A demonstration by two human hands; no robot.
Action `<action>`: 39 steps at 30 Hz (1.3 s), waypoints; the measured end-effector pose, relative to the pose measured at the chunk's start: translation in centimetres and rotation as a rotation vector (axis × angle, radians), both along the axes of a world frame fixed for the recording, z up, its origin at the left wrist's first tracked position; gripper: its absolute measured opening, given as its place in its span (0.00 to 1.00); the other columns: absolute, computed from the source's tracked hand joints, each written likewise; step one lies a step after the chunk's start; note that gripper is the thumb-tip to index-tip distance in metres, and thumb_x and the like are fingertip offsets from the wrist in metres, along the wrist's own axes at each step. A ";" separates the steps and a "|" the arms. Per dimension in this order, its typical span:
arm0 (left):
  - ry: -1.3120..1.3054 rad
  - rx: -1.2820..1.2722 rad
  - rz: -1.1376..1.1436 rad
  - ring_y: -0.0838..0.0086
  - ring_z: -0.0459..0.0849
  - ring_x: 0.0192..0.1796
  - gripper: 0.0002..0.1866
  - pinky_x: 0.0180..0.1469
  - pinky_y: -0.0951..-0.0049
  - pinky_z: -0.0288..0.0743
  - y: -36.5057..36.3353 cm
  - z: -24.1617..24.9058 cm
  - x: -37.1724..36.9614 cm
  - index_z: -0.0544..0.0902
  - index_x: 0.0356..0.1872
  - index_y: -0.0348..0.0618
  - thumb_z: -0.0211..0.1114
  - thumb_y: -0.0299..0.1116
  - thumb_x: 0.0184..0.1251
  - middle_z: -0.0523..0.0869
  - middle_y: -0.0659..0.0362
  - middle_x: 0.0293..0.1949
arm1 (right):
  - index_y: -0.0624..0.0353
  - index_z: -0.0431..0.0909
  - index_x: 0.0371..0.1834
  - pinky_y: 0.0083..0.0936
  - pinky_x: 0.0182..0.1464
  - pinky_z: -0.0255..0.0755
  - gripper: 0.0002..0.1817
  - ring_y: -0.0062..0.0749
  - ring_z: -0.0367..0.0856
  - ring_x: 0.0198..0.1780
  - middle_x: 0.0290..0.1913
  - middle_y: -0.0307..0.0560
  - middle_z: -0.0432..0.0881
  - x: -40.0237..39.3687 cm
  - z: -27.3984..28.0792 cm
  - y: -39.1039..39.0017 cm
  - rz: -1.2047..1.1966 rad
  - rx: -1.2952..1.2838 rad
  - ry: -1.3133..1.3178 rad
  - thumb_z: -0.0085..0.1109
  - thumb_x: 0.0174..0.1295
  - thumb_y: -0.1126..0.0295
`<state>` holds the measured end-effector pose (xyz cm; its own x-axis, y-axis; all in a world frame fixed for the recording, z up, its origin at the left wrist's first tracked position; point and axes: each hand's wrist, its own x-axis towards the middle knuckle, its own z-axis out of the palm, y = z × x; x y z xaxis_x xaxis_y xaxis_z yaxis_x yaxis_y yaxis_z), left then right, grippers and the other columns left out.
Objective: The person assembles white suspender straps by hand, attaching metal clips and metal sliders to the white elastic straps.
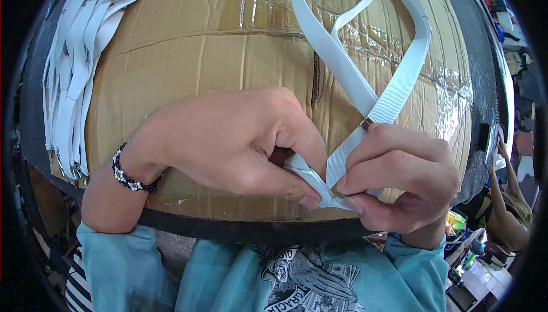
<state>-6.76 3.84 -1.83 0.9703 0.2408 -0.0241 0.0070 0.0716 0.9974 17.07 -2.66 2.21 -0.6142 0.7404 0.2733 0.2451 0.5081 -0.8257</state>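
White elastic straps (334, 55) loop across the cardboard and cross near a small metal piece (367, 123). My left hand (251, 141) is closed on a folded white strap end (305, 172), pinched between thumb and fingers. Close beside it, my right hand (402, 178) pinches the strap's lower end, with thumb and index finger meeting at a small part that is mostly hidden. The fingertips of both hands nearly touch near the table's front edge.
Cardboard (200, 55) with clear tape covers the dark-edged table. A bundle of white straps with metal clips (77, 66) lies at the left. Another person (508, 198) is at the far right, near assorted items.
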 end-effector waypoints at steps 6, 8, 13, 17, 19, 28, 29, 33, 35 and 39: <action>0.011 -0.032 0.006 0.68 0.88 0.30 0.05 0.31 0.71 0.75 -0.1 0.1 0.0 0.91 0.35 0.36 0.77 0.24 0.60 0.91 0.54 0.32 | 0.63 0.87 0.33 0.29 0.30 0.76 0.11 0.37 0.85 0.28 0.32 0.49 0.85 -0.5 -0.7 -0.4 0.020 -0.003 0.025 0.73 0.44 0.80; 0.018 -0.014 0.018 0.68 0.87 0.30 0.04 0.31 0.71 0.75 -0.2 0.0 0.0 0.91 0.35 0.36 0.77 0.24 0.61 0.91 0.54 0.32 | 0.63 0.86 0.33 0.29 0.30 0.77 0.11 0.37 0.85 0.29 0.32 0.49 0.85 -0.3 -0.6 -0.4 0.015 0.019 -0.036 0.73 0.44 0.80; 0.043 0.035 0.016 0.68 0.88 0.30 0.04 0.32 0.72 0.75 -0.2 0.1 0.0 0.91 0.36 0.36 0.76 0.25 0.62 0.91 0.54 0.32 | 0.62 0.86 0.33 0.29 0.31 0.78 0.12 0.38 0.85 0.29 0.32 0.48 0.84 -0.3 -0.4 -0.2 0.013 0.023 -0.082 0.72 0.42 0.81; 0.041 0.080 -0.008 0.68 0.88 0.31 0.05 0.32 0.72 0.75 0.0 0.1 0.0 0.91 0.37 0.36 0.76 0.25 0.63 0.92 0.53 0.33 | 0.63 0.86 0.33 0.28 0.31 0.78 0.11 0.37 0.85 0.29 0.32 0.49 0.85 0.0 0.0 0.0 -0.006 0.008 -0.132 0.72 0.43 0.81; 0.048 0.043 -0.015 0.68 0.88 0.31 0.05 0.33 0.71 0.76 -0.2 0.0 0.0 0.91 0.37 0.35 0.76 0.25 0.63 0.92 0.53 0.34 | 0.64 0.86 0.33 0.28 0.30 0.77 0.11 0.36 0.85 0.29 0.33 0.49 0.85 0.1 0.5 0.1 -0.041 -0.024 -0.191 0.72 0.44 0.81; 0.006 0.084 -0.031 0.64 0.88 0.32 0.06 0.34 0.68 0.77 -0.1 -0.3 0.0 0.90 0.39 0.34 0.75 0.25 0.63 0.91 0.52 0.35 | 0.65 0.86 0.34 0.28 0.30 0.77 0.12 0.36 0.86 0.30 0.34 0.50 0.85 -0.8 -0.4 -0.3 0.012 0.016 -0.033 0.73 0.44 0.82; -0.001 0.095 -0.030 0.64 0.88 0.32 0.06 0.34 0.68 0.77 -0.2 -0.4 0.0 0.90 0.39 0.34 0.75 0.25 0.63 0.91 0.52 0.35 | 0.64 0.86 0.35 0.28 0.31 0.77 0.12 0.37 0.86 0.30 0.34 0.50 0.85 -0.8 -0.4 -0.3 0.012 0.010 -0.049 0.72 0.44 0.82; -0.006 0.149 -0.035 0.63 0.87 0.32 0.06 0.34 0.68 0.76 -0.2 -0.4 0.2 0.89 0.39 0.35 0.75 0.26 0.63 0.90 0.53 0.34 | 0.64 0.85 0.35 0.28 0.31 0.78 0.13 0.37 0.86 0.30 0.33 0.49 0.85 -0.6 -0.3 -0.3 0.019 -0.008 -0.100 0.71 0.43 0.83; 0.006 0.189 -0.048 0.64 0.87 0.32 0.06 0.34 0.68 0.76 -0.2 -0.2 0.2 0.90 0.39 0.36 0.75 0.26 0.63 0.90 0.53 0.33 | 0.63 0.85 0.35 0.28 0.30 0.78 0.14 0.36 0.86 0.30 0.33 0.49 0.85 -0.5 -0.4 -0.4 0.018 -0.004 -0.110 0.70 0.42 0.83; 0.042 0.166 -0.054 0.63 0.86 0.32 0.06 0.34 0.68 0.75 -0.2 0.3 0.1 0.89 0.38 0.35 0.75 0.26 0.64 0.89 0.53 0.33 | 0.59 0.83 0.36 0.29 0.29 0.75 0.13 0.35 0.82 0.27 0.31 0.44 0.81 -0.6 -0.3 -0.5 -0.032 -0.029 -0.155 0.70 0.45 0.83</action>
<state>-6.62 3.67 -1.54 0.9808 0.1929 -0.0293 0.0485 -0.0959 0.9942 16.51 -3.15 1.91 -0.6234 0.7664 0.1549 0.3862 0.4741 -0.7912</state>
